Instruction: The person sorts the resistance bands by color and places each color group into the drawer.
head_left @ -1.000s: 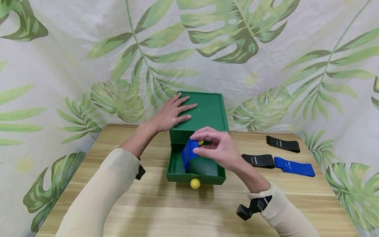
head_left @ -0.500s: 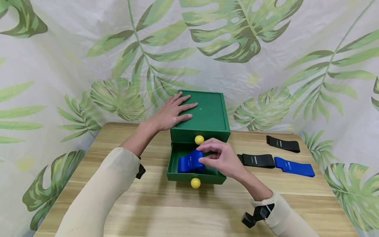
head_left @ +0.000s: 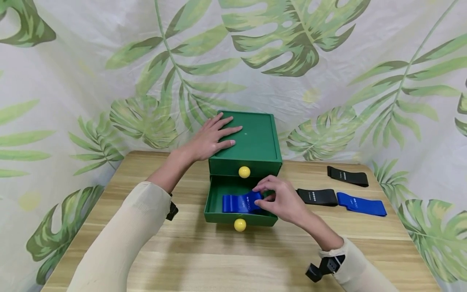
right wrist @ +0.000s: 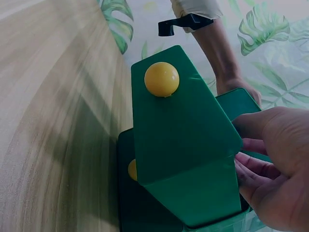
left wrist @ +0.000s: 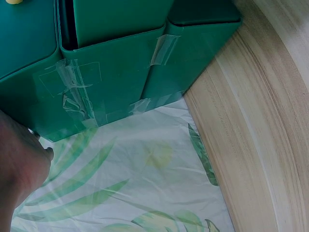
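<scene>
A green drawer cabinet (head_left: 257, 134) stands at the back of the table, and its lower drawer (head_left: 219, 218) is pulled out. Inside that drawer lies a flat blue resistance band (head_left: 238, 203) with white print. My right hand (head_left: 283, 200) pinches the band's right end between thumb and fingers, just inside the drawer's right wall. In the right wrist view the drawer front hides the band from sight. My left hand (head_left: 208, 140) rests on the cabinet top, fingers spread flat; only part of this hand (left wrist: 24, 162) shows in the left wrist view.
To the right lie a black band (head_left: 319, 196), another black band (head_left: 348, 177) farther back and a blue band (head_left: 363, 205). Yellow knobs (head_left: 239, 225) mark the drawer fronts. Clear tape (left wrist: 75, 89) crosses the cabinet's side. A leaf-printed cloth (head_left: 204, 61) hangs behind the table.
The blue band has gone from hanging steeply to lying flat in the drawer. My right hand has moved right and down with its end. My left hand has stayed on the cabinet.
</scene>
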`<act>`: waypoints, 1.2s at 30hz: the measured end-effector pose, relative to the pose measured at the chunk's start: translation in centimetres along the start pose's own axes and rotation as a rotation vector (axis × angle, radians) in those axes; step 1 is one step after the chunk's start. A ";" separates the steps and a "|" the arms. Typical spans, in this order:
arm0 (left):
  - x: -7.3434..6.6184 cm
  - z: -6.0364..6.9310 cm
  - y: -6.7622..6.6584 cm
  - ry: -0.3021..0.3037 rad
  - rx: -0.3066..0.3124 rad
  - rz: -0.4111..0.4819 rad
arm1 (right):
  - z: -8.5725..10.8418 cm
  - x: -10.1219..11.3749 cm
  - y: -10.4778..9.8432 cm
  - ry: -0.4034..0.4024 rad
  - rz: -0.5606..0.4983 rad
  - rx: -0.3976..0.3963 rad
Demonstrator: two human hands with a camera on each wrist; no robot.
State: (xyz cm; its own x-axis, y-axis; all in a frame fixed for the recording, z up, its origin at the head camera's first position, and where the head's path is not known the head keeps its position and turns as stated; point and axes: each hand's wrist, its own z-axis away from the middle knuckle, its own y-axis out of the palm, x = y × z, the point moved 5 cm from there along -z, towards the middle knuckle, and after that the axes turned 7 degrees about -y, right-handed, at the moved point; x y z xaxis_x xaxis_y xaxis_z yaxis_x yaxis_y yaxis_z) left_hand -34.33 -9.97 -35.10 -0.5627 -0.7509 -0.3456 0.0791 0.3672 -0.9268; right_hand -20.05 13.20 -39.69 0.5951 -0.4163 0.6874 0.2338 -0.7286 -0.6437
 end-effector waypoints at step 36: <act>-0.1 0.2 -0.2 0.009 0.004 0.004 | 4.5 -4.0 -6.3 -0.140 -0.070 -0.101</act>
State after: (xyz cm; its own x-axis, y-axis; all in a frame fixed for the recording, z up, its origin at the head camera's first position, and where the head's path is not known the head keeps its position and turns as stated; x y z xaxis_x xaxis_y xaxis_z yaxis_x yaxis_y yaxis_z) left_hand -34.10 -10.05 -34.95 -0.5697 -0.7447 -0.3478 0.0845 0.3678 -0.9261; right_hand -20.40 21.85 -39.90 0.6827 -0.2882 0.6714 0.2043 -0.8070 -0.5541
